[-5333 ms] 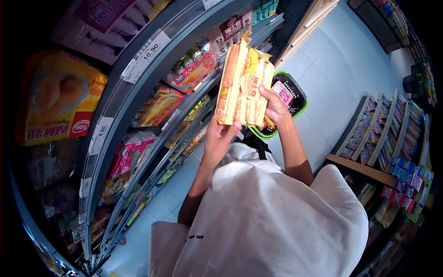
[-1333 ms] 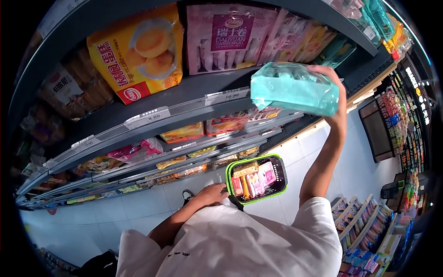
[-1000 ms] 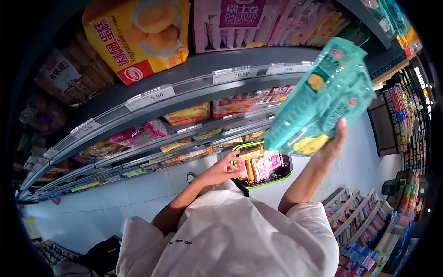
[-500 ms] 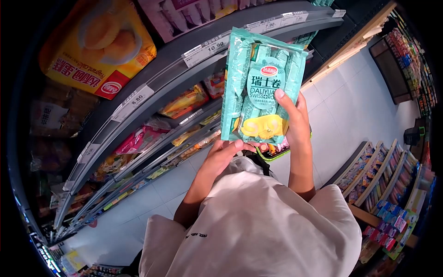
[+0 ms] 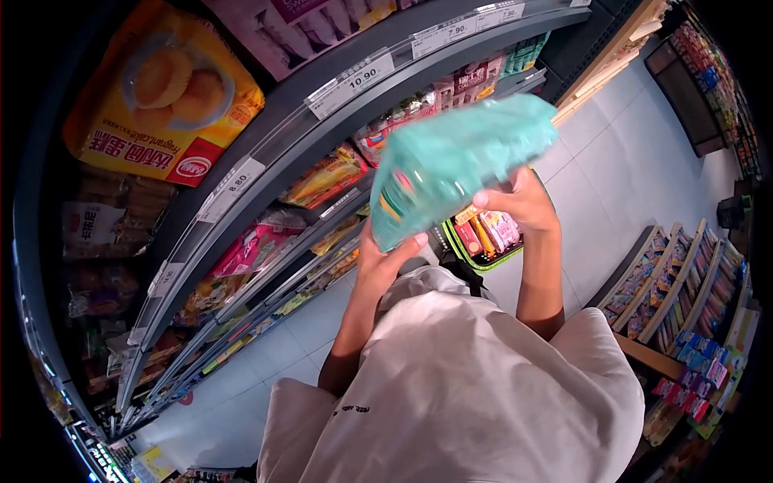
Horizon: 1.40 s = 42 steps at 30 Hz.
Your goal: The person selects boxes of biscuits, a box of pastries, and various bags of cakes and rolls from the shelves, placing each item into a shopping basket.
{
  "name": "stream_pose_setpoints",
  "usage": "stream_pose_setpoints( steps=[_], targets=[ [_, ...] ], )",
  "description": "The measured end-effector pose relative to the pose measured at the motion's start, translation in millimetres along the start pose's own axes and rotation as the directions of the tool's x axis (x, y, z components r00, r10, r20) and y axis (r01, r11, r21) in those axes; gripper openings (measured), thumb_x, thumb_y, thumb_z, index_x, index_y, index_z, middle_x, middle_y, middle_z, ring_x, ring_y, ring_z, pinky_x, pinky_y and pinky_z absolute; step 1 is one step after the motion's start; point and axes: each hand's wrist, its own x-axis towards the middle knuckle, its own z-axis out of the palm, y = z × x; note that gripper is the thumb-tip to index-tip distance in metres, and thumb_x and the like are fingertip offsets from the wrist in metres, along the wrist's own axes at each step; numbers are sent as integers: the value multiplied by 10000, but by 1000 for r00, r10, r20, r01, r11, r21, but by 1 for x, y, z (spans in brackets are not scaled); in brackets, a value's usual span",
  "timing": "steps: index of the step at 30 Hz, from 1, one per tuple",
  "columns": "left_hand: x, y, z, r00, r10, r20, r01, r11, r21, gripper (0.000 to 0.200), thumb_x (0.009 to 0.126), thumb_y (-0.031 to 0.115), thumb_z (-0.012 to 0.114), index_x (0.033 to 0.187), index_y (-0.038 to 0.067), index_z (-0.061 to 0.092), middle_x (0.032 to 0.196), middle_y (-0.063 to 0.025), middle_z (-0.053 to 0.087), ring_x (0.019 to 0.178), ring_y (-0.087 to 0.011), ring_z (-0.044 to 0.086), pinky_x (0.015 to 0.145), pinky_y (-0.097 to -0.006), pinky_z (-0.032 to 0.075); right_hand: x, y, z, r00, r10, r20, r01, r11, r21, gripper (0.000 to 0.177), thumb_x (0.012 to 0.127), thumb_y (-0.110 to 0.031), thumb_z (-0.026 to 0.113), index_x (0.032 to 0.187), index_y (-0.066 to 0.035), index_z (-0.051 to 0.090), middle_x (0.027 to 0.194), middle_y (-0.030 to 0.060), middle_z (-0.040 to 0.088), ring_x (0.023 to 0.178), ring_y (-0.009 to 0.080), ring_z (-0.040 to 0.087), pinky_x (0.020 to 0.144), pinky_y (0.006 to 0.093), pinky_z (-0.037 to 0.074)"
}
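A teal plastic bag of Swiss rolls (image 5: 463, 161) is tilted and smeared by motion, its printed front no longer readable. Both hands have hold of it. My left hand (image 5: 380, 264) grips its lower left corner, thumb on the near side. My right hand (image 5: 522, 201) holds the lower right edge, the thumb pressed on the bag and the other fingers partly hidden. Below the bag, a basket with a green rim (image 5: 489, 266) shows, with several colourful snack packs (image 5: 489, 233) inside.
Shelves of packaged cakes curve along the left, including a yellow cake bag (image 5: 165, 97) beside price tags (image 5: 354, 83). Slanted racks of small packs (image 5: 668, 282) stand at right. Tiled floor (image 5: 600, 185) runs between. More shelving (image 5: 708, 88) is at the far right.
The bag of Swiss rolls has turned from upright, front showing, to tilted nearly edge-on. My right hand has shifted slightly lower, and more of the basket now shows.
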Motion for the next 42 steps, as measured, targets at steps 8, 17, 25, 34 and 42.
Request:
stream_pose_setpoints(
  steps=[8,17,25,34,42],
  targets=[
    [15,18,-8,865,501,-12,-433,760,485,533,755,65,721,1239,6,504,1358,-180,467,1258,-288,458,1053,-372,348,21,31,-8,892,-288,349,160,922,352,726,846,-452,600,1377,2,403,1441,171,379,1337,261,374,1087,395,343],
    [6,-11,8,995,75,-70,-47,941,334,562,766,53,708,1267,-8,461,1236,-135,558,1138,-215,544,989,-330,407,2,81,-57,979,-89,185,34,959,282,686,776,-246,742,1321,20,422,1331,157,492,1230,239,474,1064,391,355],
    [-16,-81,28,779,-591,208,567,806,170,380,935,238,568,1218,-11,525,1100,-125,622,972,-176,617,818,-303,487,-33,151,-81,835,458,-303,-216,781,586,490,824,-185,704,1241,-16,510,1150,102,620,1044,214,608,931,374,483],
    [-25,-87,28,718,-645,261,485,733,477,370,924,284,591,1189,28,568,1021,-93,637,919,-160,607,785,-289,486,-115,326,-161,445,330,-832,-476,875,92,306,664,-66,737,958,-22,666,891,90,683,763,206,657,713,341,518],
    [-29,-87,27,720,-634,283,428,726,538,392,917,309,589,1195,32,572,1098,-109,607,976,-180,576,847,-302,456,-140,385,-213,508,224,-832,-781,527,-335,612,616,-233,827,1093,15,535,1042,209,645,966,331,634,857,404,484]
  ],
)
